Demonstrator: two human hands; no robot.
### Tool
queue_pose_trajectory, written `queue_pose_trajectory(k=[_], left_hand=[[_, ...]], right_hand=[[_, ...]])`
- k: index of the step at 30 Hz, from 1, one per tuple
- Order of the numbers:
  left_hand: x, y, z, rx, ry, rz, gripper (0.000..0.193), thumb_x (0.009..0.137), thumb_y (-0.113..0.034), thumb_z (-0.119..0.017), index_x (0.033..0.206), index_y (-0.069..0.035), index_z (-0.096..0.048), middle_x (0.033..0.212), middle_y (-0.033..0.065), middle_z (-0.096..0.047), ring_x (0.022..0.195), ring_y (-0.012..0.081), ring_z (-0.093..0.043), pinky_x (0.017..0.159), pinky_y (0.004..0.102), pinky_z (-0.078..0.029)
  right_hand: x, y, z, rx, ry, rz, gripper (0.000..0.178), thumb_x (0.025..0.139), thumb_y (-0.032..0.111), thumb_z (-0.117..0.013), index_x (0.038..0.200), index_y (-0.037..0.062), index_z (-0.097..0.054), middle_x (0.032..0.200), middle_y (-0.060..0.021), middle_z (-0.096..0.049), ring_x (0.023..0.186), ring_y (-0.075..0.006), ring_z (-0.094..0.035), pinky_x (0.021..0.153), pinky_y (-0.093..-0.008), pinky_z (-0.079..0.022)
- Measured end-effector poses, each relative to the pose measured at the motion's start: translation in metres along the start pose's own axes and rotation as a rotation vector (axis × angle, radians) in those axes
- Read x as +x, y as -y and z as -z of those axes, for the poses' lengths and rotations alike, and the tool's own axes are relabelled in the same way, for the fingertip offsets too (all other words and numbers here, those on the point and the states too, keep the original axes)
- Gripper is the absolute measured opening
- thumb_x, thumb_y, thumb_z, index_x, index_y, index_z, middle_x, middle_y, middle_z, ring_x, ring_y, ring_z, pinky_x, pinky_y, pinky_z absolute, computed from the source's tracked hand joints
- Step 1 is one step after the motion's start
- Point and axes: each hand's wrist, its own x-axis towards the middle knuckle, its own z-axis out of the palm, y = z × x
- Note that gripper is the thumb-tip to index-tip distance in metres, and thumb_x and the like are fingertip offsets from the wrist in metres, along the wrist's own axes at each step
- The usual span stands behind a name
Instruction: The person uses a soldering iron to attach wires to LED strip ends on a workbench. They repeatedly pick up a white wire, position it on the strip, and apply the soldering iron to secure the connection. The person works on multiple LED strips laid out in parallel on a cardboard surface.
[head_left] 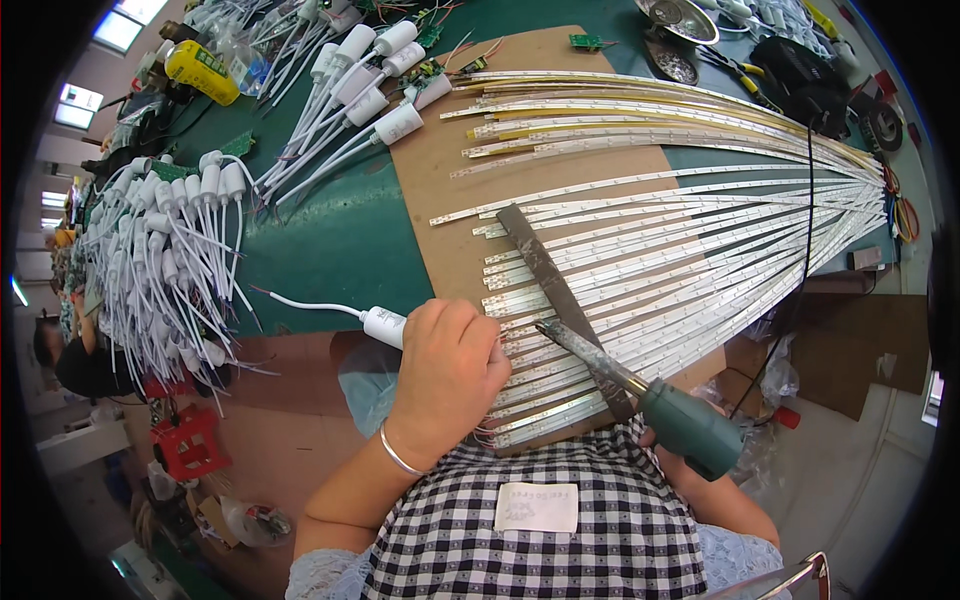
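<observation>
My left hand (448,365) is closed around a white cylindrical plastic housing (383,326). A white cable (315,306) runs out of it to the left and ends in thin bare-looking wires. The fingertips rest by the near ends of a fan of white LED strips (600,265); whether they also pinch a wire is hidden. My right hand (675,462), mostly covered by the tool, grips the green handle of a soldering iron (690,428). Its tip points left, above the strips and close to my left fingers. A dark flat metal bar (560,290) lies across the strips.
Brown board (425,200) lies under the strips on the green table (320,250). White housings with cables (165,240) are heaped at left, more (370,110) at the back. A yellow bottle (200,72), metal bowl (680,18) and pliers (745,75) stand farther off. A black cord (808,220) hangs at right.
</observation>
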Motion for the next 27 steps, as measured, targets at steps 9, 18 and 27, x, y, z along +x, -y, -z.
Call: queue_pose_trajectory(k=[9, 18, 27], left_hand=[[-0.004, -0.006, 0.007, 0.064, -0.032, 0.085, 0.018, 0.068, -0.009, -0.07, 0.083, -0.011, -0.059, 0.09, 0.0021, -0.058, 0.094, 0.0225, -0.053, 0.088, 0.0396, -0.031], [-0.011, 0.006, 0.01, -0.16, -0.099, 0.08, 0.014, 0.073, -0.005, -0.07, 0.083, -0.009, -0.06, 0.074, 0.0001, -0.062, 0.073, 0.0169, -0.059, 0.084, 0.035, -0.034], [-0.006, 0.005, 0.005, -0.175, -0.094, 0.073, 0.013, 0.071, -0.004, -0.068, 0.076, -0.01, -0.057, 0.074, 0.0011, -0.058, 0.072, 0.0205, -0.054, 0.079, 0.0349, -0.032]], right_hand=[[-0.004, 0.0, -0.001, 0.129, -0.005, -0.086, 0.024, 0.08, 0.007, -0.058, 0.103, 0.0027, -0.061, 0.094, -0.0104, -0.063, 0.084, -0.0275, -0.062, 0.072, -0.0322, -0.049], [-0.005, -0.004, -0.002, 0.107, -0.02, -0.023, 0.028, 0.079, 0.007, -0.061, 0.107, 0.0014, -0.06, 0.094, -0.0091, -0.064, 0.085, -0.0224, -0.063, 0.072, -0.0288, -0.049], [-0.01, -0.012, 0.0, 0.34, 0.122, -0.065, 0.029, 0.088, 0.005, -0.052, 0.116, -0.0032, -0.053, 0.099, -0.0056, -0.063, 0.084, -0.0107, -0.061, 0.07, -0.0194, -0.049]])
